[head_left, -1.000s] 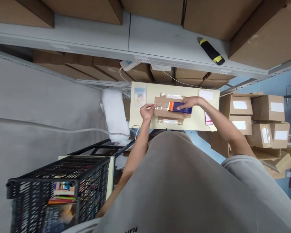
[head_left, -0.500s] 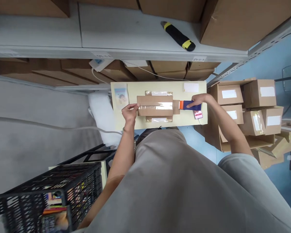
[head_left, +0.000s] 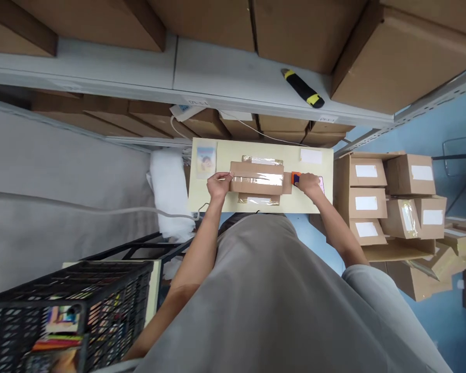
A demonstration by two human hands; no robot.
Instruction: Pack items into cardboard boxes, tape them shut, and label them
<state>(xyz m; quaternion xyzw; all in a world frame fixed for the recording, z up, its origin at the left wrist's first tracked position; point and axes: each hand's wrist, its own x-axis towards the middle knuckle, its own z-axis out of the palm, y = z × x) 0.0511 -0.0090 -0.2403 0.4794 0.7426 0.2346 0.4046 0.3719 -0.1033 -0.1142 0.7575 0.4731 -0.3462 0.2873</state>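
Observation:
A flat cardboard box lies on the pale yellow tabletop, with shiny clear tape along its middle seam and its side flaps spread out. My left hand pinches the box's left end, fingers closed at the seam. Just beyond the right flap, my right hand is wrapped around a blue-and-orange tape dispenser, whose orange end points at the box. Most of the dispenser's body is hidden under the fingers. A phone with a lit screen shows partly behind that hand.
A shelf of cardboard boxes spans the far side, with a black-and-yellow utility knife on it. Labelled boxes are stacked at right. White wrap stands left of the table; a black crate is at lower left. A cable crosses the left side.
My right hand has turned and closed over the tape dispenser, which now sits closer to the box's right flap. My left hand stays at the left end. The whole view has shifted slightly.

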